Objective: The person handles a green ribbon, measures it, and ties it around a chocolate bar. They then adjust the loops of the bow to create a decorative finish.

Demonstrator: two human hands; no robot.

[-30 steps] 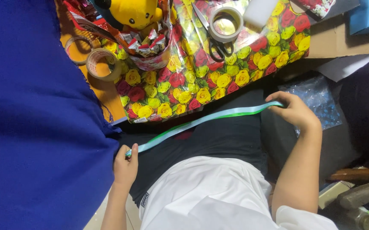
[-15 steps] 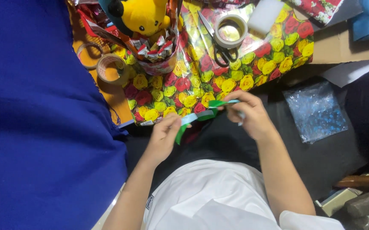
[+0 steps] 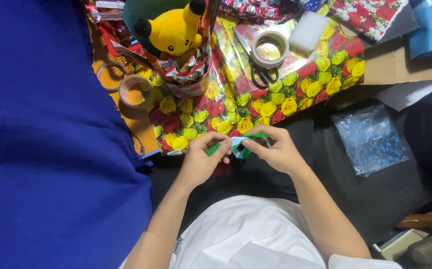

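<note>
A folded green ribbon point(image 3: 237, 144) is pinched between the fingertips of the left hand point(image 3: 202, 158) and the right hand point(image 3: 276, 149), both closed on it, just above the lap. Beyond lies rose-patterned wrapping paper point(image 3: 256, 107), with scissors point(image 3: 256, 60) and a tape roll point(image 3: 270, 48).

Scissors point(image 3: 258, 60) beside tape roll point(image 3: 270, 48) on wrapping paper point(image 3: 295, 94); plush toy point(image 3: 173, 31) left.

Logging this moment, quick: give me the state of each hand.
Left hand: fingers closed on the green ribbon.
Right hand: fingers closed on the same folded ribbon, close to the left.
</note>
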